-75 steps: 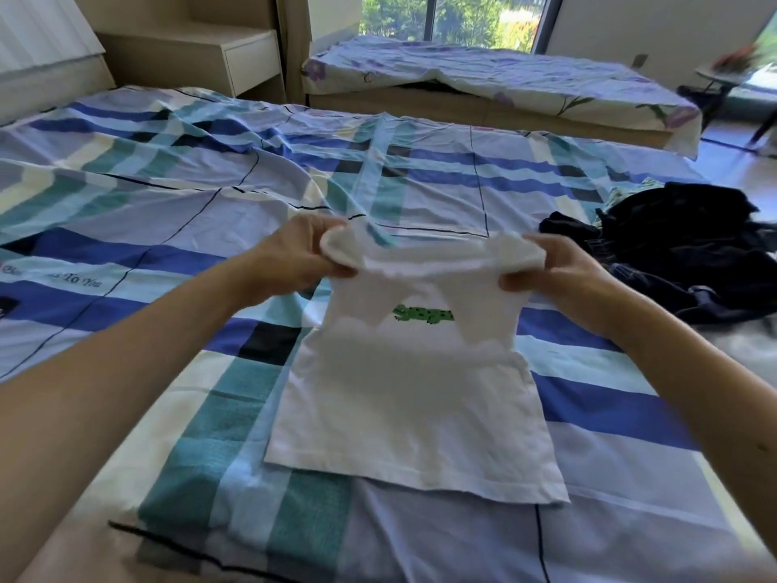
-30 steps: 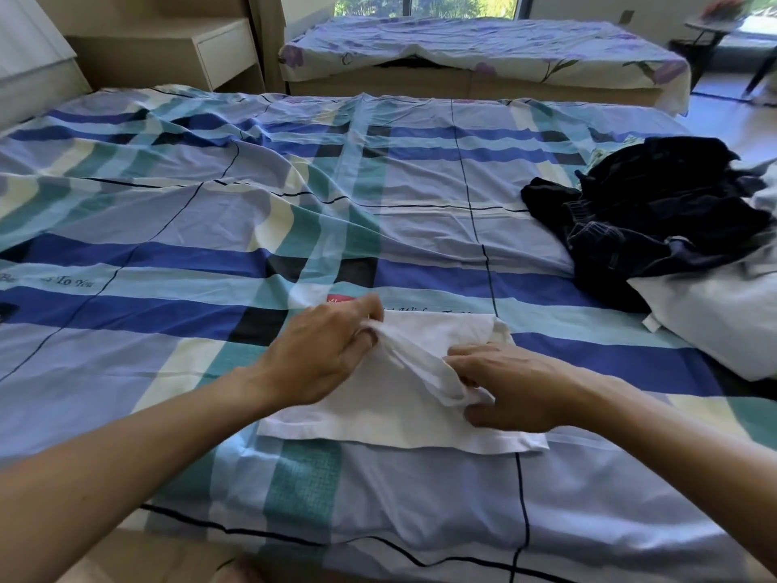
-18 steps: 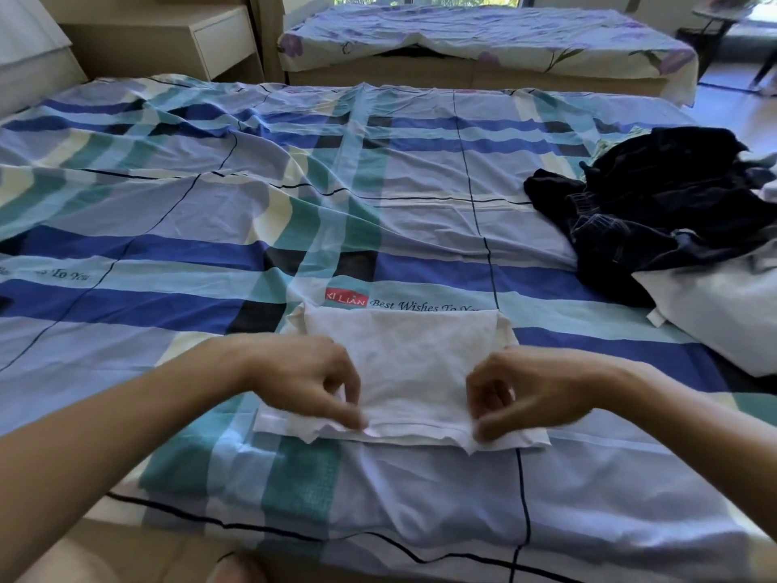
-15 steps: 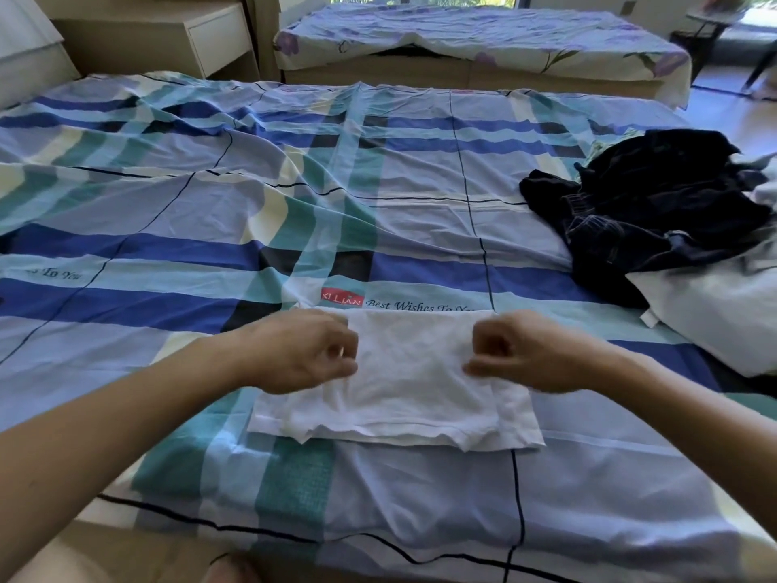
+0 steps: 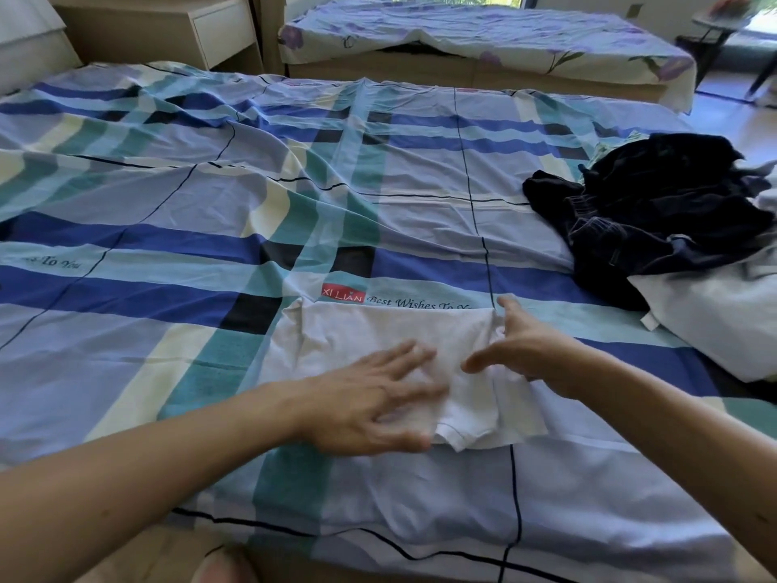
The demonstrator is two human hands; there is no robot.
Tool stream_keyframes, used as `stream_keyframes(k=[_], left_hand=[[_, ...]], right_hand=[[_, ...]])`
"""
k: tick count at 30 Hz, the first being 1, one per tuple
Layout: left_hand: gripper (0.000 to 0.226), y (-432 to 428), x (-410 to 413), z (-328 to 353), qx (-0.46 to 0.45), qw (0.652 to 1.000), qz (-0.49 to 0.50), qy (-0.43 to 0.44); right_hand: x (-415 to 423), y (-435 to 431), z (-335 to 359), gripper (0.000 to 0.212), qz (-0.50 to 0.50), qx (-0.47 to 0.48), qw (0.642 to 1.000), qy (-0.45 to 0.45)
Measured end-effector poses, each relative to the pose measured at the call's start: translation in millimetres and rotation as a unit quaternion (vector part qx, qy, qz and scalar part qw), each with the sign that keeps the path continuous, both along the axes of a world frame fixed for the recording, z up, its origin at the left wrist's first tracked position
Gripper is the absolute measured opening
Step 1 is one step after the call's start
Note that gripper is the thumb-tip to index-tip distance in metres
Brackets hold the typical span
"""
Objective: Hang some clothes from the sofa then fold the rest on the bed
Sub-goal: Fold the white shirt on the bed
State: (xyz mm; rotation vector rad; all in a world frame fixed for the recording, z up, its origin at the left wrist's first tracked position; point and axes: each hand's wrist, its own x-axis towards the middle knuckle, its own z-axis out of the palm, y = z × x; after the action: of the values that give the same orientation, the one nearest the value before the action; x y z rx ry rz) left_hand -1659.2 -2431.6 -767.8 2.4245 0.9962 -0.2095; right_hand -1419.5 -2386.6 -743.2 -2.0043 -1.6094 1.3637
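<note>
Roughly L to R: a wooden nightstand [image 5: 189,31] stands far back left, and to its right is a low piece under a floral cover [image 5: 483,40], both beyond the bed [image 5: 168,204] w/ its blue-teal plaid sheet. The left hand [image 5: 370,401] lies flat, fingers spread, pressing the near-left part of the folded white shirt [image 5: 357,334]. The shirt sits on the bed near its front edge, approx. centre, just below a red label & printed script on the sheet. The right hand [image 5: 525,351] is over the shirt's right edge, thumb up, fingers loosely extended, curled round nothing. It's blurred, so can't tell if it touches the cloth. Farther right, well apart from the shirt, is a heap of dark clothes [image 5: 656,212], w/ a white garment [image 5: 714,326] touching its near side.
</note>
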Motion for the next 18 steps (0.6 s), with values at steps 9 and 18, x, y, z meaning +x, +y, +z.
stream_keyframes(k=[9,18], left_hand=[[0.089,36,-8,54,-0.356,0.751,0.395,-0.392],[0.034,52,-58,26,-0.179,0.773,0.532,-0.296]], right_hand=[[-43,-26,31,0.119,0.064,0.061,0.918,0.387],[-68,-37,-12,0.033,0.161,0.245,0.934,0.202]])
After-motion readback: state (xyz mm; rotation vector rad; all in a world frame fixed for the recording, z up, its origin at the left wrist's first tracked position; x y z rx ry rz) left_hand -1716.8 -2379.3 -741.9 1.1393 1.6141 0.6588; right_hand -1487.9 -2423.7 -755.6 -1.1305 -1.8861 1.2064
